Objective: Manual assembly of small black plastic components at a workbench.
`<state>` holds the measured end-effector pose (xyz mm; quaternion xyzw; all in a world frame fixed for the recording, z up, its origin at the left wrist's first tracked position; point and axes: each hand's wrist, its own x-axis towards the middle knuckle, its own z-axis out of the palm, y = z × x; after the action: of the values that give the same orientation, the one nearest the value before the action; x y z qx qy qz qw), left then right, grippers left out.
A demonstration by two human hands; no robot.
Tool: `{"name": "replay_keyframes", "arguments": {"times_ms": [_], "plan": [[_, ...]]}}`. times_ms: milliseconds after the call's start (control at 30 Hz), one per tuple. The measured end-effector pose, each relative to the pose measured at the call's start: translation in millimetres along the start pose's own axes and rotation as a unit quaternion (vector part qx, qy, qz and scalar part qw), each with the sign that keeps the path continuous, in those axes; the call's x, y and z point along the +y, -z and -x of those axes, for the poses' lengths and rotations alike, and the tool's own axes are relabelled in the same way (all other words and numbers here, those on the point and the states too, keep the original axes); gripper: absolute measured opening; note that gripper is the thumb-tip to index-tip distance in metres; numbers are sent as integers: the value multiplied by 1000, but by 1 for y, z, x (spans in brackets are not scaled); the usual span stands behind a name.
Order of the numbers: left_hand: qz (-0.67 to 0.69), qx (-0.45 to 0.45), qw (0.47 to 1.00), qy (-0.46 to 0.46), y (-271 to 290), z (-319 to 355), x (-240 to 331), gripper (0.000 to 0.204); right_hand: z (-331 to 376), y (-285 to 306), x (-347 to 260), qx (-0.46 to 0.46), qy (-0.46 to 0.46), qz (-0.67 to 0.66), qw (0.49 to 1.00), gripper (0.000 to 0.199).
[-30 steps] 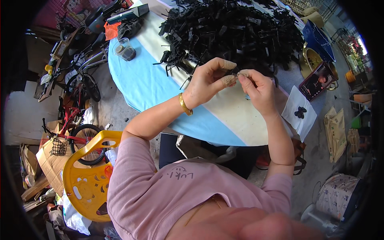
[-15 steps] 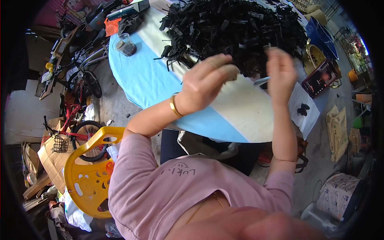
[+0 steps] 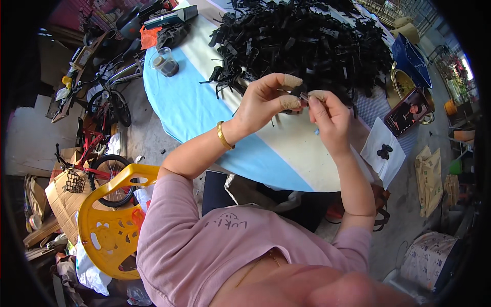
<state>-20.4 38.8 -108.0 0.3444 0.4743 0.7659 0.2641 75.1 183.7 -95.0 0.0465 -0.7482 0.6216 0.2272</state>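
Over the near side of the table, both hands meet fingertip to fingertip. My left hand is closed in a pinch, with tan coverings on the thumb and forefinger. It grips a small black plastic piece, partly hidden by the fingers. My right hand, also with a tan fingertip covering, pinches something small and thin against that piece; its kind cannot be made out. A blue tip shows just below the right fingers. Right behind the hands lies a large heap of black plastic pieces.
The table's blue and cream cloth carries a clear cup of dark contents at left. To the right are a propped phone, a white sheet with a small black clump, and a gold-coloured pot. A yellow chair stands at lower left.
My right hand has moved left and down from the heap's edge to meet the left hand. Both sets of fingertips have come together around the small piece. The view has shifted slightly.
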Motion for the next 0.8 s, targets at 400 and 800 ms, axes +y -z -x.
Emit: {"name": "replay_keyframes", "arguments": {"times_ms": [400, 800], "plan": [[-87, 31, 995, -42, -7, 4, 1, 26, 2, -4, -1, -6, 101, 132, 986, 9], [-144, 50, 980, -128, -9, 6, -2, 19, 8, -11, 3, 7, 82, 131, 988, 11]]}}
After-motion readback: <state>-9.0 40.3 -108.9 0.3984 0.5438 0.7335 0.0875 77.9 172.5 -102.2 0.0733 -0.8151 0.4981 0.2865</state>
